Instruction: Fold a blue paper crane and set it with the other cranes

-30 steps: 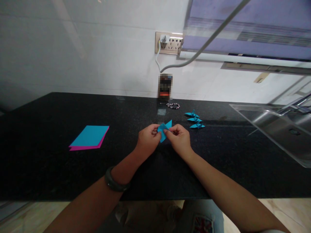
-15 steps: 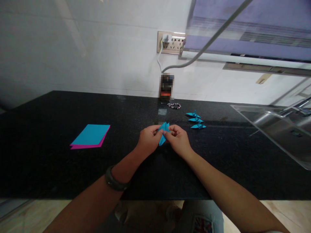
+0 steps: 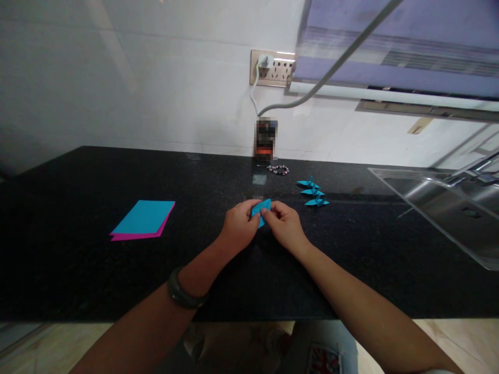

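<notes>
A small folded piece of blue paper (image 3: 260, 210) is pinched between both hands just above the black countertop (image 3: 78, 270). My left hand (image 3: 238, 227), with a dark band on its wrist, grips the paper's left side with closed fingers. My right hand (image 3: 286, 225) grips the right side, fingers curled over the fold. Most of the paper is hidden between the fingers.
A stack of blue and pink paper sheets (image 3: 143, 220) lies to the left. Three folded blue paper figures (image 3: 313, 192) sit to the back right, with a beaded bracelet (image 3: 278, 169) and a blurred object (image 3: 265, 139) by the wall. A steel sink (image 3: 448, 208) is at the right.
The blue paper has been folded tighter: its projecting point at the upper right has gone, and less of it shows between the fingers. Both hands stay in much the same place.
</notes>
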`<state>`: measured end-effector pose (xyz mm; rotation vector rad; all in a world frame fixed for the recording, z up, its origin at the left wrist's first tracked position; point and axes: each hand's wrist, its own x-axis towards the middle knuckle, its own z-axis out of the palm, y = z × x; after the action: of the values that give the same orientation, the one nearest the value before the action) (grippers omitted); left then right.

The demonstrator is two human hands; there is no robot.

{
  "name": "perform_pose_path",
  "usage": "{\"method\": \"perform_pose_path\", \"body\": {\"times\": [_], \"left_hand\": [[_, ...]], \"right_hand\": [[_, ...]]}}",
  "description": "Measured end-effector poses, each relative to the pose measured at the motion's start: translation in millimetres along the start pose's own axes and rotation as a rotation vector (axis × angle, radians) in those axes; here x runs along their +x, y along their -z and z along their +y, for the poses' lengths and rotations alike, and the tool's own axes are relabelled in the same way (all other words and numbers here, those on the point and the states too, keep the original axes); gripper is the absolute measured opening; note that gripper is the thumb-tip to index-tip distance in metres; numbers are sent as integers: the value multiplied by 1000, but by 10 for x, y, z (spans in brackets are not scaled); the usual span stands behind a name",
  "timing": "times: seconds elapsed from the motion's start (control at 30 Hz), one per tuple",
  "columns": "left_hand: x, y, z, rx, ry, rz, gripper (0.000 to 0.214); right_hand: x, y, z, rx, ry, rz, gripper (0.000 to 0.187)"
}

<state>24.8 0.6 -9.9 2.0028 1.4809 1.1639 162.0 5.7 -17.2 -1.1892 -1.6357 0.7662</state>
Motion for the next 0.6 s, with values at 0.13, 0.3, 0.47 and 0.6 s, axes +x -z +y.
{"method": "perform_pose_path", "body": {"times": [0.13,0.3,0.47,0.6], "left_hand": [[-5,0,1,-28,-3,-17,32],[-9,19,39,-46,2,-40,32],[-17,38,90,-126,53,-53,32],[7,51,131,-529,247,-63,31]], "right_hand": [[3,1,-41,70,-30,33,13],[7,-7,-54,128,-53,29,15],[5,15,-62,100,2,58,20],[-5,38,-99,129,55,76,19]]}}
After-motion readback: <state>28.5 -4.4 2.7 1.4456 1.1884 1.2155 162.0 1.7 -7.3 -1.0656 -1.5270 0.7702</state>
